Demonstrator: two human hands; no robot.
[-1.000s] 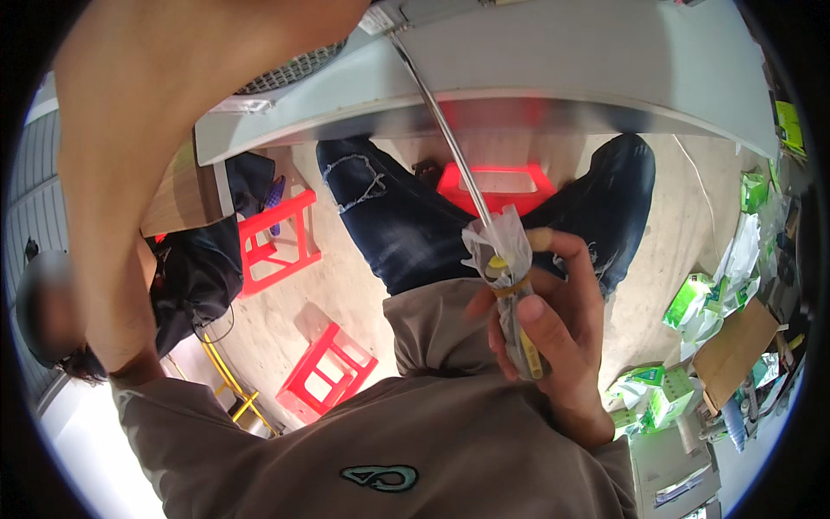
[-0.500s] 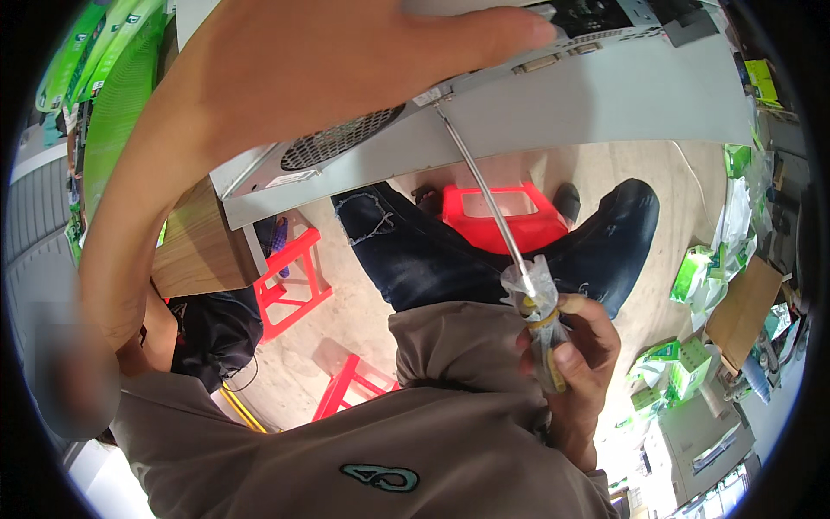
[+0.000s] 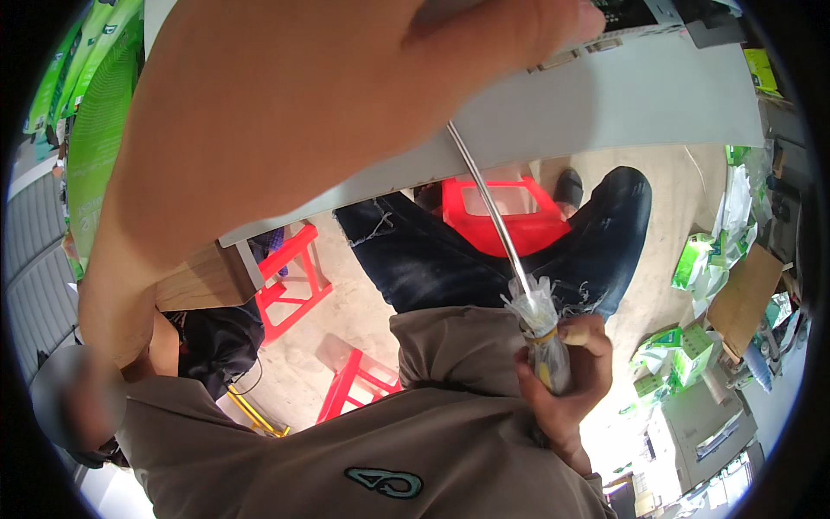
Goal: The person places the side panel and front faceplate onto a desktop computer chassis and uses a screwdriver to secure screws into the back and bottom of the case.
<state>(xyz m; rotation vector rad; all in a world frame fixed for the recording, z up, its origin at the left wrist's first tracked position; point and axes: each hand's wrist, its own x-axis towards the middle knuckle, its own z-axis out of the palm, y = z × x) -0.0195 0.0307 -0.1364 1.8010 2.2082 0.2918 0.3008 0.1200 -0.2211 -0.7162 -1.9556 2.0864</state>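
Note:
My right hand (image 3: 581,376) is closed around the handle of a long-shafted screwdriver (image 3: 489,201); clear plastic wraps the handle, with a yellowish band around it. The shaft slants up and away, and its tip disappears behind my left hand (image 3: 320,112). That hand looms large across the top over a metal computer case (image 3: 644,16). Its thumb is stretched out along the case near the ports, while the other fingers are out of sight. Most of the case is hidden by the hand or cut off by the upper edge. Below it lies a light grey surface (image 3: 666,104).
Under the surface, a red plastic stool (image 3: 506,227) stands between my knees. More red stool legs (image 3: 298,285) and a wooden panel (image 3: 203,281) are at left. Green boxes (image 3: 687,363) and a cardboard piece (image 3: 745,298) lie at right. Another person sits at far left.
My left hand has come lower and nearer, covering the fan grille and screwdriver tip that showed before. My right hand has turned the screwdriver handle and shifted its fingers slightly.

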